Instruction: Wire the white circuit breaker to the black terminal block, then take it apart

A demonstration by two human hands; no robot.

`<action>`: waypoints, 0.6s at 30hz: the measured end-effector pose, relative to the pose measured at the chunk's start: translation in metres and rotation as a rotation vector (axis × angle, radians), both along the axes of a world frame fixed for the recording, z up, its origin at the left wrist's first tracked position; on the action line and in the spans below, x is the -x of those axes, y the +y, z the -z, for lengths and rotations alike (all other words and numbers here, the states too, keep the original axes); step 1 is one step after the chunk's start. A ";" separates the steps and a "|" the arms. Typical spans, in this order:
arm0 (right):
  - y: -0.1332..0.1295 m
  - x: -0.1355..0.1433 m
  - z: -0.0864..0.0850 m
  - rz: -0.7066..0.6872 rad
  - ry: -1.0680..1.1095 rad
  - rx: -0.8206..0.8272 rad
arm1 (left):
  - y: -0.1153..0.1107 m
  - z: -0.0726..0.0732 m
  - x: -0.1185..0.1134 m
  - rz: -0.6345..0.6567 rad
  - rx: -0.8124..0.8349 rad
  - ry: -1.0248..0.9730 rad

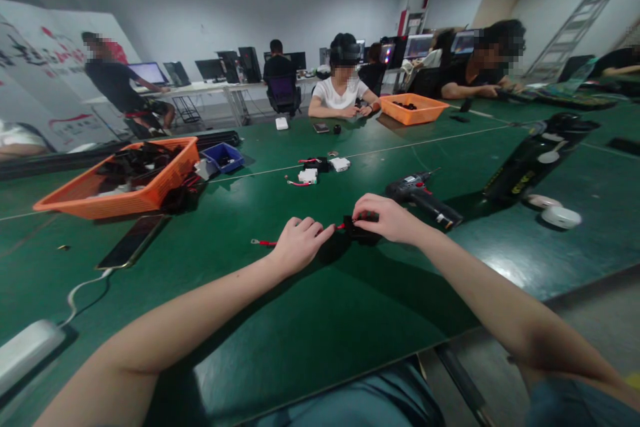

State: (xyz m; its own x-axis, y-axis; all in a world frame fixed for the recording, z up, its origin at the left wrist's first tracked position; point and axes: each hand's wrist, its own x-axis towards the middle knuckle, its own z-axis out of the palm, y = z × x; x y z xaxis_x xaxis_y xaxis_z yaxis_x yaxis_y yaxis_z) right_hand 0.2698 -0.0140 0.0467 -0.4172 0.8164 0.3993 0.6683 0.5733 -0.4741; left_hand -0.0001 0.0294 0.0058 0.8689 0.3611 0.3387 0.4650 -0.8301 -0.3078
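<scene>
A red cable [265, 243] with a metal ring lug at its end runs under my left hand [302, 244] and shows again at a small black block [364, 236]. My left hand is closed on the cable, with the index finger stretched toward the block. Over the top of the block, my right hand [387, 217] is closed in a pinch; whatever lies between those fingertips is too small to make out. To the right of that hand lies a cordless drill [423, 197]. Beyond both hands sit white blocks with red cables [307, 177] and another white block [340, 164].
An orange basket [120, 203] of black parts and a blue bin [223, 157] stand left, near a phone [131, 241] and a white power strip [30, 350]. A black bottle [525, 163] and a white earbud case [561, 217] are right. People sit across the green table [280, 340].
</scene>
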 end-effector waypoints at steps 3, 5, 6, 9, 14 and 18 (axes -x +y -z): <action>-0.001 0.001 -0.005 0.002 -0.048 0.012 | 0.000 0.001 0.000 0.002 -0.010 -0.011; -0.001 0.003 -0.009 0.007 -0.080 0.024 | 0.000 0.002 0.000 -0.002 -0.017 -0.019; -0.001 0.004 -0.010 0.009 -0.094 0.028 | 0.000 0.002 0.000 -0.005 -0.019 -0.021; 0.001 0.007 -0.013 0.001 -0.131 0.031 | -0.001 0.001 0.001 -0.008 -0.021 -0.025; 0.004 0.010 -0.015 -0.006 -0.174 0.021 | 0.000 0.001 0.002 0.007 -0.017 -0.032; 0.006 0.010 -0.015 0.009 -0.209 0.000 | 0.000 0.002 0.002 0.010 -0.024 -0.033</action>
